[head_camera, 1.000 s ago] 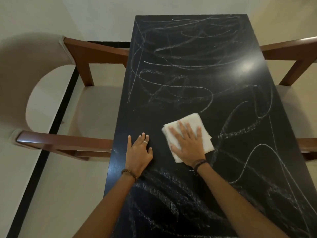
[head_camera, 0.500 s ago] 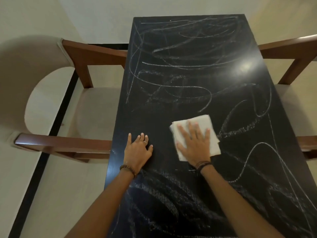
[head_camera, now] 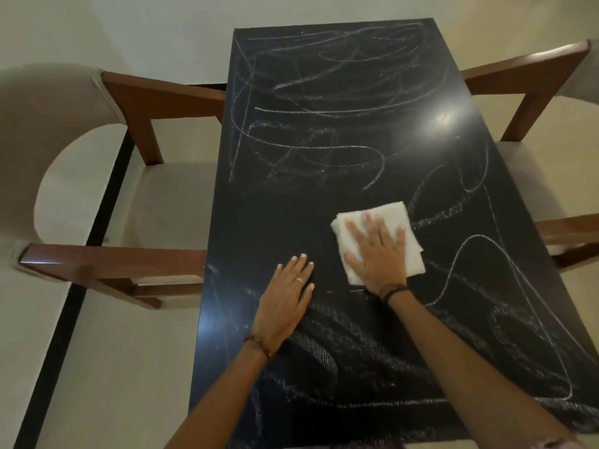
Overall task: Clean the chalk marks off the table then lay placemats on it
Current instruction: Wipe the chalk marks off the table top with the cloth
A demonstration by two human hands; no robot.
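A long black table point(head_camera: 278, 215) is covered with white chalk marks point(head_camera: 324, 147), thick at the far end and along the near and right parts. A band across the middle left looks wiped dark. My right hand point(head_camera: 377, 254) presses flat, fingers spread, on a folded white cloth point(head_camera: 392, 215) lying on the table's middle. My left hand point(head_camera: 287, 301) rests flat on the table just left of the cloth, fingers straight, holding nothing. No placemats are in view.
A wooden armchair with a beige seat point(head_camera: 155, 202) stands close against the table's left side. Another chair's wooden arm point(head_camera: 531, 79) meets the right side. A dark stripe point(head_camera: 74, 286) runs along the pale floor on the left.
My right hand has slid the cloth to the right and slightly away from me across the table. My left hand has stayed flat in nearly the same spot.
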